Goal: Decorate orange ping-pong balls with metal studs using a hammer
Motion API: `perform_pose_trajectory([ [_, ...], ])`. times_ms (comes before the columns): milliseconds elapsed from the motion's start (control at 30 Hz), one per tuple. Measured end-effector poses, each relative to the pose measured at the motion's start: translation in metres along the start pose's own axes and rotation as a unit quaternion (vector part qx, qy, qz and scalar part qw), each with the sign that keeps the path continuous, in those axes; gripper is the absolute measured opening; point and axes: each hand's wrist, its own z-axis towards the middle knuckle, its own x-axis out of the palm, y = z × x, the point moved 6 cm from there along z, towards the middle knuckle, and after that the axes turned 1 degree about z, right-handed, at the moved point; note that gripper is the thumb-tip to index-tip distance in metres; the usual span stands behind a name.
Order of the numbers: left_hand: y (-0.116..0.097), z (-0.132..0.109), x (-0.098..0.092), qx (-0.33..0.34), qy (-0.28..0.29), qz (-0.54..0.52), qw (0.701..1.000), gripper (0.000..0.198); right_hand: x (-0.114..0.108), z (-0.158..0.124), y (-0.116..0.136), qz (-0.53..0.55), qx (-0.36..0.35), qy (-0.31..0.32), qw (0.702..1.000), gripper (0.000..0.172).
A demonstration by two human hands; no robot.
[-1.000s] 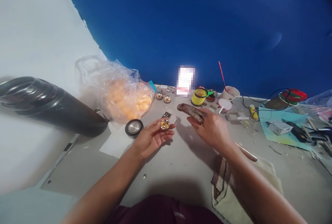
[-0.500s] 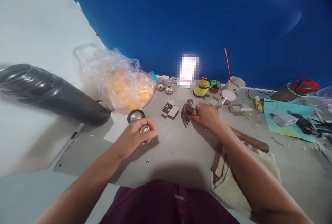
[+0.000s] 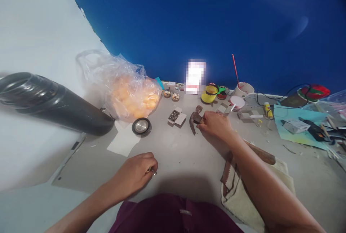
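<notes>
My left hand [image 3: 136,173] rests low on the grey table [image 3: 178,157] near its front edge, fingers curled around a small gold ornament that barely shows at the fingertips. My right hand [image 3: 216,125] lies further back, wrapped round the neck of a claw hammer [image 3: 195,117]. The rusty hammer head points left on the table, and the wooden handle [image 3: 261,153] runs back under my forearm. A small open box of tacks [image 3: 176,116] sits just left of the hammer head.
A clear bag of orange balls [image 3: 129,94] and a dark tube [image 3: 54,105] fill the left. A round black lid [image 3: 141,126] lies on white paper. A cloth [image 3: 254,193] lies under my right arm. Cups, paint pots and tools crowd the back and right.
My left hand closed on the gold ornament and drew back toward the table's front edge. My right hand lowered the hammer so its head rests on the table.
</notes>
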Motion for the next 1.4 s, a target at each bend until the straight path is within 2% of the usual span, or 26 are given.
perform_pose_trajectory([
  [167, -0.002, 0.001, 0.001, 0.010, 0.002, -0.015, 1.000, 0.017, 0.002, 0.002, -0.001, -0.002, -0.012, -0.012, 1.000, 0.031],
  [367, -0.013, 0.008, 0.005, 0.033, 0.024, 0.031, 0.999, 0.026, 0.006, 0.004, -0.001, -0.006, -0.010, 0.002, 1.000, 0.032],
  [500, -0.013, 0.025, -0.005, -0.002, 0.007, 0.000, 1.000, 0.023, 0.005, 0.003, 0.001, -0.007, -0.017, 0.001, 1.000, 0.032],
  [667, -0.016, 0.050, -0.015, 0.011, -0.017, 0.009, 1.000, 0.021, 0.005, 0.003, 0.001, -0.012, -0.025, -0.006, 1.000, 0.031],
  [867, -0.020, 0.057, -0.020, 0.013, -0.030, 0.061, 0.998, 0.024, 0.006, 0.005, 0.001, 0.000, -0.038, 0.000, 0.999, 0.031],
  [1033, -0.020, 0.062, -0.019, -0.007, -0.024, 0.144, 0.989, 0.025, 0.003, 0.004, 0.001, 0.007, -0.042, 0.002, 0.999, 0.033],
  [1233, -0.032, 0.065, -0.023, 0.021, -0.058, 0.230, 0.971, 0.029, 0.001, 0.002, 0.003, 0.009, -0.043, 0.012, 0.999, 0.032],
  [1333, -0.035, 0.066, -0.025, 0.026, -0.054, 0.207, 0.976, 0.029, 0.000, 0.000, 0.003, -0.004, -0.039, 0.006, 0.999, 0.030],
  [1400, -0.031, 0.068, -0.028, 0.021, -0.065, 0.117, 0.991, 0.026, -0.004, -0.004, 0.004, -0.014, -0.034, -0.012, 0.999, 0.026],
])
